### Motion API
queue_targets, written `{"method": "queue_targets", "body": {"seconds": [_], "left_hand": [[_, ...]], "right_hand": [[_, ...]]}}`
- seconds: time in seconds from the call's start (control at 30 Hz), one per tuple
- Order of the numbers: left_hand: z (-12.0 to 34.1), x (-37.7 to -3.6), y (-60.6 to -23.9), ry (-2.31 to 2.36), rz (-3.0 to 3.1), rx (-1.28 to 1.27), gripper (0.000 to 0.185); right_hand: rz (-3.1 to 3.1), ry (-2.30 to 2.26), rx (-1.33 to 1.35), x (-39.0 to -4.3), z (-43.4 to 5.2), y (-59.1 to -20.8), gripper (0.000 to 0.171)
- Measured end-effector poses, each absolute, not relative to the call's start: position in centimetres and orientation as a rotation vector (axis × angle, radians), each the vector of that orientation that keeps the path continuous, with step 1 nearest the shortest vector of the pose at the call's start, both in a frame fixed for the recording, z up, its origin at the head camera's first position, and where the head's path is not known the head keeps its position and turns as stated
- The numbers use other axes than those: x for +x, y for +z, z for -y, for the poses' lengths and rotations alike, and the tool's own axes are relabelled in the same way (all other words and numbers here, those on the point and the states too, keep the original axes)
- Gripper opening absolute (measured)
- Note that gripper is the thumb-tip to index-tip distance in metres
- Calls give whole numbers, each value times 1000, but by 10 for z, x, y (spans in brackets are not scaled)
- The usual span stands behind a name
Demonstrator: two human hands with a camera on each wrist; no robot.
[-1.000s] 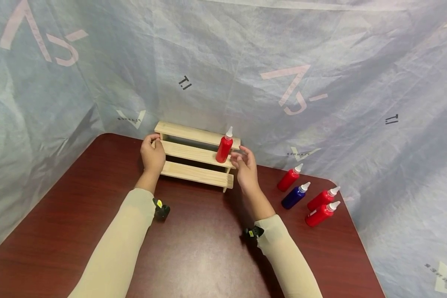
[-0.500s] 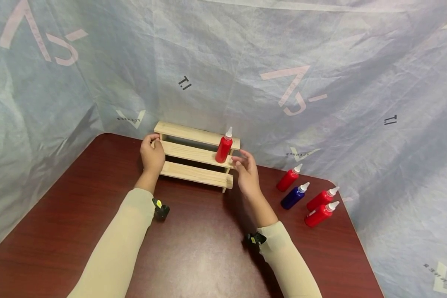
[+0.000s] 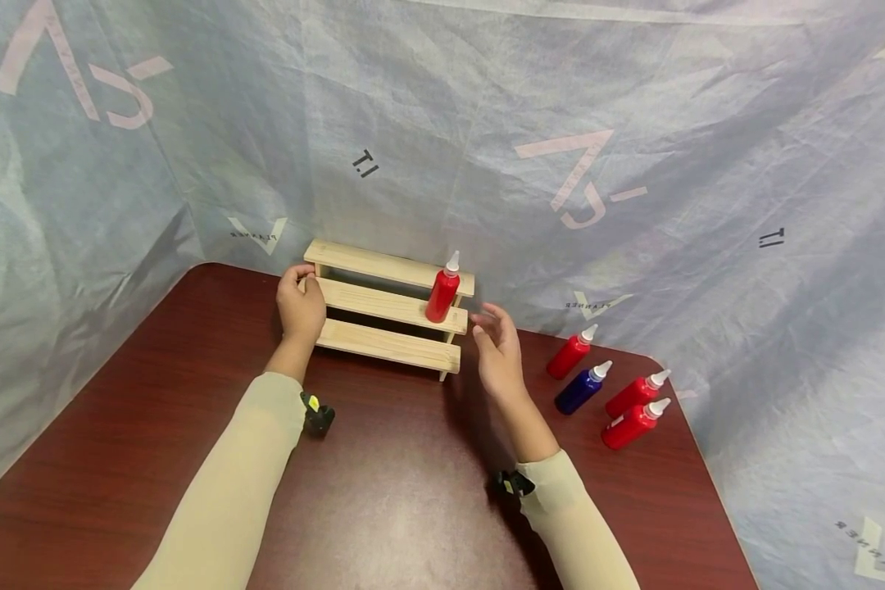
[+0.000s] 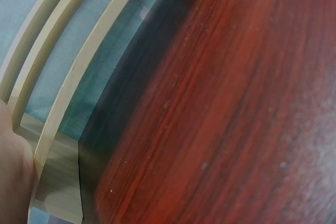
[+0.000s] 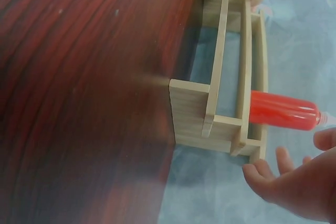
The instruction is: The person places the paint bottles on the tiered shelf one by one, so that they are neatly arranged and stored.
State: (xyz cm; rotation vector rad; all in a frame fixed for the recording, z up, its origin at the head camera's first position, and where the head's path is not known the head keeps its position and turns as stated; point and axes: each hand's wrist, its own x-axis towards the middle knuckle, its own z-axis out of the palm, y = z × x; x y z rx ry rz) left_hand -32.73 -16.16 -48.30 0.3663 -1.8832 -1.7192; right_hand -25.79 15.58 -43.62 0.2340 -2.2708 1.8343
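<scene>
A dark red-brown tabletop [image 3: 383, 492] stands before a wrinkled pale blue sheet [image 3: 634, 123] printed with pink marks. At the left, the left hand [image 3: 300, 305] grips the left end of a three-step wooden rack [image 3: 383, 305], its fingers [image 3: 295, 274] curled round the end of the middle step; in the left wrist view only the heel of that hand [image 4: 13, 174] shows against the rack's [image 4: 58, 124] side panel. The rack stands at the far edge of the tabletop, just in front of the sheet. It holds one thing: a red squeeze bottle [image 3: 443, 290] with a white nozzle, upright on the right part of the middle step; the top and bottom steps carry nothing else. In the right wrist view this bottle [image 5: 283, 111] shows between the slats near the rack's [image 5: 207, 114] right end.

Just right of the rack, the right hand [image 3: 497, 348] hovers above the tabletop with its fingers [image 3: 487, 314] apart and relaxed, holding nothing and clear of the bottle. Further right, four more squeeze bottles lie tilted on the tabletop: a red one [image 3: 569, 354], a dark blue one [image 3: 581, 388], and two red ones [image 3: 637, 393] [image 3: 634, 420] near the right edge.

Compared with a second ago, the right hand has drawn back to the right, away from the bottle on the rack; the left hand's grip, the rack and all bottles are unchanged.
</scene>
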Motion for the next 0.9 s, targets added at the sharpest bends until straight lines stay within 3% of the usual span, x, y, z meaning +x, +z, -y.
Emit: {"method": "queue_targets", "body": {"seconds": [0.9], "left_hand": [[161,-328,-485,-1722,1882,371,29]], "right_hand": [[2295,1635,-10,-247,-201,-410,43]]}}
